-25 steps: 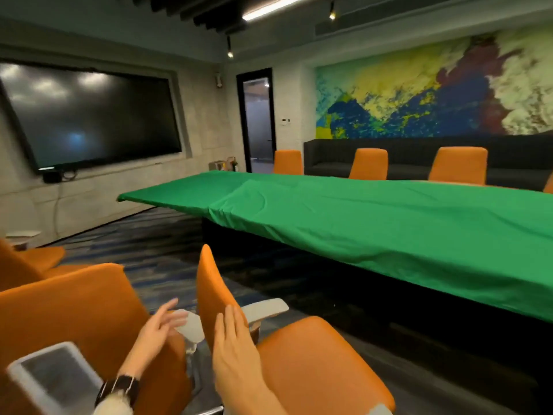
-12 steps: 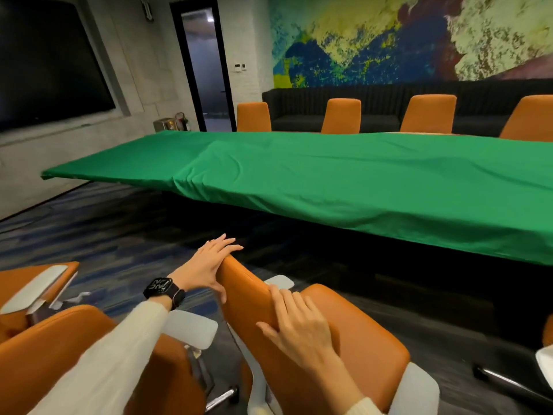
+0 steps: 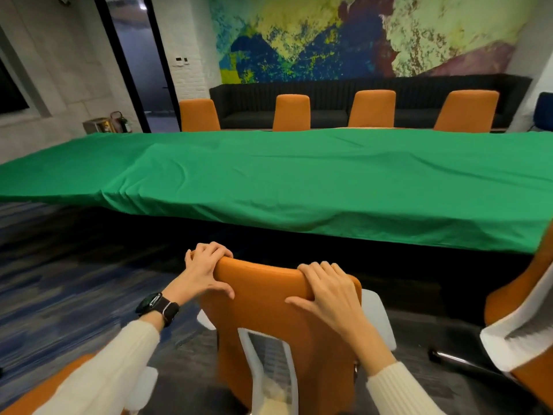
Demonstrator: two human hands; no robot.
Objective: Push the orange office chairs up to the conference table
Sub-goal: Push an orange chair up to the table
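An orange office chair [image 3: 269,298] with white armrests stands right in front of me, its back toward me and its seat facing the conference table [image 3: 299,181], which is covered by a green cloth. My left hand [image 3: 202,272] grips the top left corner of the backrest, fingers curled over the edge. My right hand [image 3: 326,290] grips the top right corner the same way. A dark gap of floor separates the chair from the table's near edge.
Another orange chair [image 3: 520,310] stands close at the right edge, and a third [image 3: 45,387] shows at the bottom left. Several orange chairs [image 3: 291,112] line the table's far side before a dark sofa [image 3: 419,97]. A doorway [image 3: 140,64] opens at the back left.
The chair has swung round so its back faces me squarely. Both hands went from resting on its side to gripping the top corners. My view turned right, toward the table.
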